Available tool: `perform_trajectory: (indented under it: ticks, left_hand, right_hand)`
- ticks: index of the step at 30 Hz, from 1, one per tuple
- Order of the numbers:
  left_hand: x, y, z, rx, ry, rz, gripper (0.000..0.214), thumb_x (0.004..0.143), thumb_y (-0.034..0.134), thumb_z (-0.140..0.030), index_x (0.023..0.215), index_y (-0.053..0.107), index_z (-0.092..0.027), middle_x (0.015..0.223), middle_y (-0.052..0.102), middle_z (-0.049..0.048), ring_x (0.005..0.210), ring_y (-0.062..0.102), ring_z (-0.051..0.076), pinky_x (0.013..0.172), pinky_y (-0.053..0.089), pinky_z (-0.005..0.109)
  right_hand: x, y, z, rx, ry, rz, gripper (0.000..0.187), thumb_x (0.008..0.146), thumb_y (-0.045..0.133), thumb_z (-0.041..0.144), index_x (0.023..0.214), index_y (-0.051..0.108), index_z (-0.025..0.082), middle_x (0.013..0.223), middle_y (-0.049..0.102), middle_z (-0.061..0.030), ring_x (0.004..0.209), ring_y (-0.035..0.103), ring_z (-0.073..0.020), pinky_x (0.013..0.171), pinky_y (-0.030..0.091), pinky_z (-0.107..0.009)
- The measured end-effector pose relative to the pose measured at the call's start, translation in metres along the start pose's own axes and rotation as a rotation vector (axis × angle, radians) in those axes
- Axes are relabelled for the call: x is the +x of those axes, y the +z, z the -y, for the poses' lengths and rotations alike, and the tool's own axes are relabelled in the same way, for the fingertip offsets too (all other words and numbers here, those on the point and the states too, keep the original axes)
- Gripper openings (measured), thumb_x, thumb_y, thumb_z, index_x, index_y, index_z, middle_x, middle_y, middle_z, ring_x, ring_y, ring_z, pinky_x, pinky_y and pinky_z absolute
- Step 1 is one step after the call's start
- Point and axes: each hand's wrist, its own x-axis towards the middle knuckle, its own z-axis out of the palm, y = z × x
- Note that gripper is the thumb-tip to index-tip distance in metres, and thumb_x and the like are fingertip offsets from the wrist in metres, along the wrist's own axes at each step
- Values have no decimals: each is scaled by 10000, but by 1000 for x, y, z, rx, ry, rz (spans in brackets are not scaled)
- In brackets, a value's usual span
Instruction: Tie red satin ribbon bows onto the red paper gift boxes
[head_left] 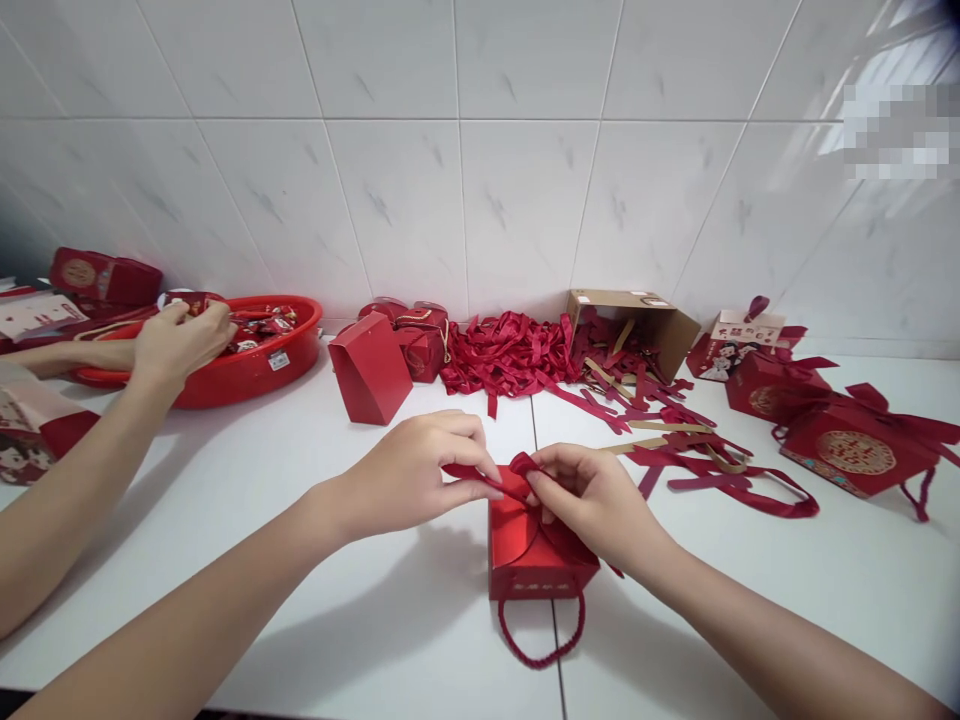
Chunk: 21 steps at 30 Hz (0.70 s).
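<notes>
A small red gift box stands on the white table in front of me, its rope handle lying toward me. Across its top runs a dark red ribbon. My left hand pinches one part of the ribbon at the box's left side. With thumb and fingers closed, my right hand grips a loop of the same ribbon above the lid. Part of the ribbon and the box's right side are hidden behind my right hand.
Red ribbons are heaped by the wall, beside a tipped cardboard box spilling strips. Tied gift boxes stand at right. At left, another person's hands work over a red basin of wrapped sweets. A plain red box stands between.
</notes>
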Motion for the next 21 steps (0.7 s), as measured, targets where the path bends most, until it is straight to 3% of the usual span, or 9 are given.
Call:
perform_trajectory:
  ticks: [3,6,9,12,15,18,19,21]
  left_hand:
    - [6,1,-6,-207,52,18,133,852,579,-206,868,706,-242,868,684,-8,800,607,139,746,462,246]
    - [14,3,-10,-338,5,16,104,858,552,-189,871,652,-218,862,678,-14,798,607,128,705,472,227]
    - [21,5,-12,-387,-9,8,51,839,569,-191,862,614,-202,872,657,-5,822,606,135,701,477,231]
    - [31,6,-10,-373,22,-11,125,806,617,-203,930,601,-203,886,650,0,841,614,146,743,487,255]
    - [46,10,-3,-203,-12,-199,208,775,648,-195,974,589,-208,935,646,5,896,604,167,838,467,311]
    - [49,16,6,-13,-160,-489,108,798,626,-265,827,566,-179,887,609,23,867,570,184,810,447,336]
    - [45,18,7,-25,-203,-515,168,830,586,-315,750,545,-172,818,590,20,804,559,174,755,447,321]
    - [31,22,7,-176,-242,-394,318,867,517,-400,648,519,-168,693,559,7,677,528,150,648,433,287]
  right_hand:
    - [2,-1,3,-106,-18,42,119,756,564,226,803,660,174,631,618,-3,526,520,-116,514,414,-238]
    - [-1,-3,6,-164,-107,160,133,785,511,187,743,637,170,625,568,10,556,469,-105,521,372,-227]
    - [-5,-3,5,-165,-158,209,142,820,535,245,741,620,162,656,547,7,589,442,-106,532,357,-227]
    - [-4,-1,3,-174,-117,164,258,841,555,357,688,599,155,611,546,5,556,444,-107,517,344,-234]
    - [-1,1,1,-143,-94,152,341,883,507,396,652,577,156,614,577,-9,577,498,-119,552,371,-237]
    - [0,1,2,-97,-94,134,372,906,480,400,629,551,163,646,569,-8,621,522,-121,606,395,-238]
    - [0,1,2,-100,-101,118,387,908,478,400,607,540,163,659,551,-6,630,520,-119,619,397,-239]
    - [0,0,3,-125,-127,91,411,906,484,390,569,535,160,697,515,-6,654,516,-115,644,400,-242]
